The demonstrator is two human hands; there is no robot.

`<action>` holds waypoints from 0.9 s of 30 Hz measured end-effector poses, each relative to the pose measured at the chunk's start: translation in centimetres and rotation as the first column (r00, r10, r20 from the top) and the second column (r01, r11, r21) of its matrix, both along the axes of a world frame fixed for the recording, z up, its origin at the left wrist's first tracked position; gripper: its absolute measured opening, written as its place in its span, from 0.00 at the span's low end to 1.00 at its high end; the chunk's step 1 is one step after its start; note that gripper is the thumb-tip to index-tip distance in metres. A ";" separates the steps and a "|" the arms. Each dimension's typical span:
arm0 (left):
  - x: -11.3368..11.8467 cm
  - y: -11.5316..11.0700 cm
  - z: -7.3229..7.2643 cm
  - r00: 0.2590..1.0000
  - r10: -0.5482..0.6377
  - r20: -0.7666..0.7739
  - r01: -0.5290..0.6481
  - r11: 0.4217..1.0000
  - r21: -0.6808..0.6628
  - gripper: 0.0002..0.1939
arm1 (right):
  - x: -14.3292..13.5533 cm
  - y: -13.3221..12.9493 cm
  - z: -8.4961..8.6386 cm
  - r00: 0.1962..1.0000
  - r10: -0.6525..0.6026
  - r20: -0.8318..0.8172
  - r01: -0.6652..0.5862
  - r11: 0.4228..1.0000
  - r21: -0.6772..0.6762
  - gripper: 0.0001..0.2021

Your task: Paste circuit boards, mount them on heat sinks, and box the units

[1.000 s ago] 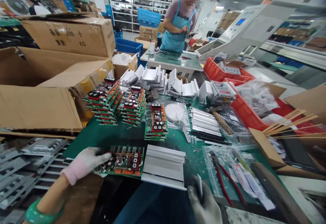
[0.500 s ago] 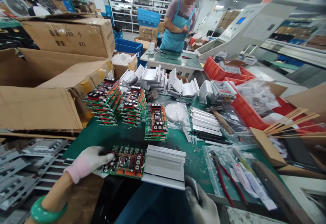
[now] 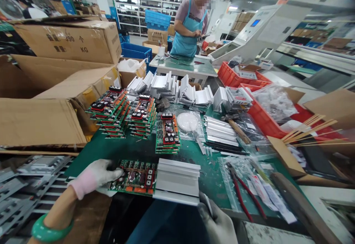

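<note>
The gloved left hand (image 3: 95, 175) is pinching a green circuit board (image 3: 135, 178), tilt risking snags on the silver metal extrusion (image 3: 177, 179), the right hand (image 3: 219, 220) seemingly clutching a thin strip (image 3: 208, 204).

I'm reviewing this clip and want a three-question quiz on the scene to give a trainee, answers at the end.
1. True or false: the left hand is on a board lying left of the metal profile.
2. What do the red-handled pliers lie on?
A) A board stack
B) The clear bag
C) The blue crate
3. Fill in: beyond that board, the green bench holds ___ board stacks.

Key: 1 true; 2 B; 3 three.
</note>
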State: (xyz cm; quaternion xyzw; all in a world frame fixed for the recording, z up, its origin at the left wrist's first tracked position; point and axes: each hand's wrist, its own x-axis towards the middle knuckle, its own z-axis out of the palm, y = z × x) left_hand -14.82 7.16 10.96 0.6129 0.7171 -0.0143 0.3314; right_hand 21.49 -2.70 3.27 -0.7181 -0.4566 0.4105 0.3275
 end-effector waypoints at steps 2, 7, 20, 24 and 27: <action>0.0 0.1 0.1 1.000 -0.007 0.001 0.007 1.000 -0.005 0.28 | 0.0 0.0 -0.1 1.000 -0.011 -0.008 0.011 1.000 -0.007 0.29; 0.1 0.2 0.2 0.997 0.043 0.067 -0.042 0.999 -0.013 0.29 | 0.0 0.1 -0.3 1.000 -0.019 -0.014 0.019 1.000 0.000 0.27; 0.5 0.1 -0.2 0.971 0.136 0.198 -0.122 0.989 -0.081 0.32 | 0.0 0.0 -0.2 1.000 0.014 0.010 -0.015 1.000 0.012 0.27; 2.0 0.2 -0.5 0.984 -0.007 0.180 0.009 1.000 -0.012 0.30 | -0.1 -0.2 -0.5 0.998 0.018 0.061 -0.022 0.998 0.064 0.27; 3.0 -1.1 -0.7 0.984 -0.076 0.159 0.061 0.994 0.096 0.31 | -0.1 -0.5 -0.9 0.995 0.034 0.090 -0.040 0.997 0.066 0.28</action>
